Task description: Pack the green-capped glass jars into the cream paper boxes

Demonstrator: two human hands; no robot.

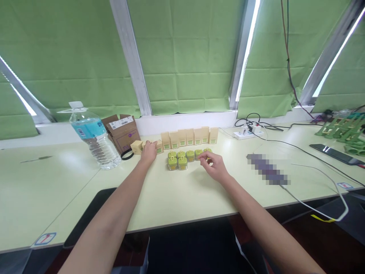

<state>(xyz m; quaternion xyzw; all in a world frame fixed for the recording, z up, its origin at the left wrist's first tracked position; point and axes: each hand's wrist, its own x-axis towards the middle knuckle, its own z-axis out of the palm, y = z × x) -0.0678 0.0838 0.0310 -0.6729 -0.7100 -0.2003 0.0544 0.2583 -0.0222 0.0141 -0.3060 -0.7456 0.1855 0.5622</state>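
Note:
My left hand (148,153) is closed over a small kraft-paper box (159,147) at the left end of a row. Another small box (136,147) lies just left of that hand. Several upright tan boxes (182,138) with green labels continue the row to the right. In front of them several small clear jars with green lids (182,163) stand close together. Beside the rightmost jars is my right hand (215,166), its fingers curled in a pinch at the lids. Whether anything sits between those fingertips is hidden.
A large water bottle (98,140) and an opened brown carton (124,133) stand at the left. A black tape roll (127,154) lies by the carton. To the right are a power strip (248,134), loose cables, a phone-like black slab (333,153) and green racks (342,131).

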